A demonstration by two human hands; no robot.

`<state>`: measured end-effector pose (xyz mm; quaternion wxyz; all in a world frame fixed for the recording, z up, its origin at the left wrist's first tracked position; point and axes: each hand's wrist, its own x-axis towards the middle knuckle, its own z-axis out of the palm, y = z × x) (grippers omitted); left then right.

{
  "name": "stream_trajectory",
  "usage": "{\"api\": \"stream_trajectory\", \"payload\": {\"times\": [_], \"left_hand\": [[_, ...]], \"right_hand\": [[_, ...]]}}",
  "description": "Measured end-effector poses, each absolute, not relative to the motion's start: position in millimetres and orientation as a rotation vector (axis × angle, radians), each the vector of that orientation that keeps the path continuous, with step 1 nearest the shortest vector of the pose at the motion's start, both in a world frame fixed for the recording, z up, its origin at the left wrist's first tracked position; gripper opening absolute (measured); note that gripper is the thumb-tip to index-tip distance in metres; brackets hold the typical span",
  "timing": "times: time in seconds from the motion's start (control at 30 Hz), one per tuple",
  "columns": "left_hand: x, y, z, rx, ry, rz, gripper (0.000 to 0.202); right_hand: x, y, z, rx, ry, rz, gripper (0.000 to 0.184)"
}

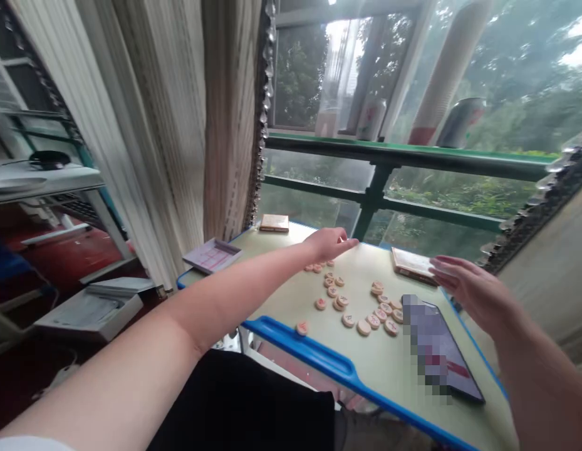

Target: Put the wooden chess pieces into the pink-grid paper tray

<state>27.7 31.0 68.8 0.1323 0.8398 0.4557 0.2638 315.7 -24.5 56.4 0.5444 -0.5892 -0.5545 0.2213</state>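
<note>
My left hand [329, 244] reaches across the far part of the small table [281, 275], index finger stretched out and nothing visible in it. Beneath and in front of it lie scattered round wooden Chinese chess pieces [348, 319], some with red marks. One piece [302, 327] sits at the blue front edge. My right hand [473, 291] is at the right side, fingers stretched toward the end of a flat box [413, 264]; whether they touch it I cannot tell. A tablet [453, 357], partly pixelated, lies below that hand.
A shallow open box [213, 255] rests at the table's left corner, and a small flat box [274, 223] at the back left. Curtains [178, 125] hang to the left. Cans [461, 122] and stacked cups [448, 72] stand on the window ledge. A white box [96, 307] is lower left.
</note>
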Motion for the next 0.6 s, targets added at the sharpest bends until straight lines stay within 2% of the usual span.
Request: {"api": "stream_trajectory", "payload": {"times": [0.03,0.1,0.33,0.4,0.47,0.53,0.6], "left_hand": [[18.0,25.0,64.8,2.404,1.356,0.797,0.051],[1.1,14.8,52.5,2.309,1.459,0.888,0.047],[-50.5,-19.4,21.3,2.221,1.897,0.997,0.035],[-69.2,-28.1,18.9,2.151,2.105,1.021,0.04],[-89.2,-32.7,15.8,2.007,2.393,0.99,0.055],[-107.9,-31.9,11.0,1.767,2.641,0.787,0.076],[-122.4,-27.1,5.2,1.58,2.742,0.551,0.081]], "right_hand": [[295.6,-29.0,63.3,-1.337,-1.304,0.692,0.018],[248.8,-38.3,69.4,-1.286,-1.393,0.767,0.026],[114.6,-82.6,22.0,-1.37,-2.107,0.233,0.053],[98.9,-95.7,4.1,-1.384,-2.272,0.07,0.058],[90.4,-104.3,-8.2,-1.431,-2.395,-0.01,0.055],[85.8,-106.5,-13.7,-1.495,-2.484,0.009,0.049],[82.4,-103.1,-14.0,-1.541,-2.541,0.068,0.047]]}}
